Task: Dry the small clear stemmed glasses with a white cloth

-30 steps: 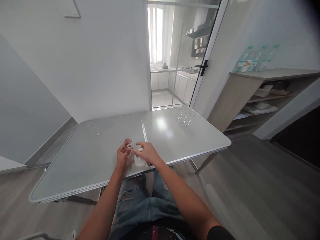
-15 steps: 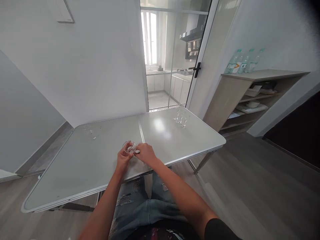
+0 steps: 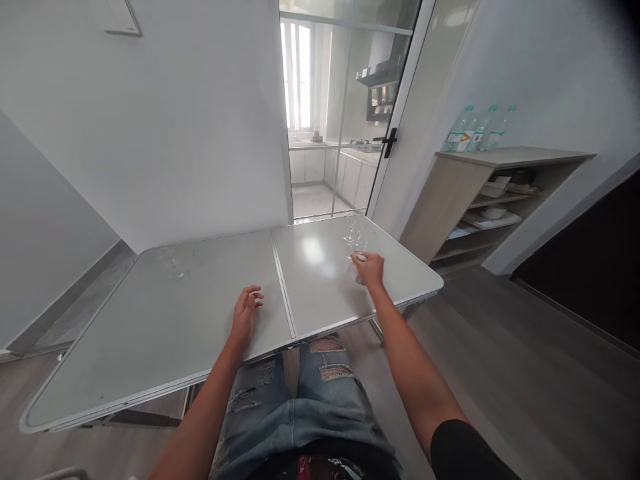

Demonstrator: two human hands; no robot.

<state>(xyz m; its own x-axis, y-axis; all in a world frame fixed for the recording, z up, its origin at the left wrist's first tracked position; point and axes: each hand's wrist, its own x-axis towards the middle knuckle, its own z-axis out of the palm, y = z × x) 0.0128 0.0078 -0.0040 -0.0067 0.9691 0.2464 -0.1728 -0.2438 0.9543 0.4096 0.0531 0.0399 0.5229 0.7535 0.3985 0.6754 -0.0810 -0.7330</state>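
My right hand [image 3: 370, 268] is over the right half of the table, fingers closed round a clear, see-through glass [image 3: 354, 272], whose shape is partly hidden by the hand and faint against the tabletop. A small white piece [image 3: 361, 257] shows at the fingertips; I cannot make out what it is. Just beyond this hand stand several clear stemmed glasses [image 3: 356, 232] near the table's far right edge. My left hand [image 3: 246, 308] hovers over the left half near the front edge, empty, its fingers curved and apart.
The pale table [image 3: 200, 320] has a metal rim and a centre seam. Small clear items [image 3: 173, 261] lie at its far left. A glass door [image 3: 330, 120] is behind it. To the right, a wooden shelf unit [image 3: 510, 157] bears plastic bottles [image 3: 477, 130].
My right hand has moved right and away from me, carrying the clear glass from between both hands towards the other glasses. My left hand has let go and stayed near its place.
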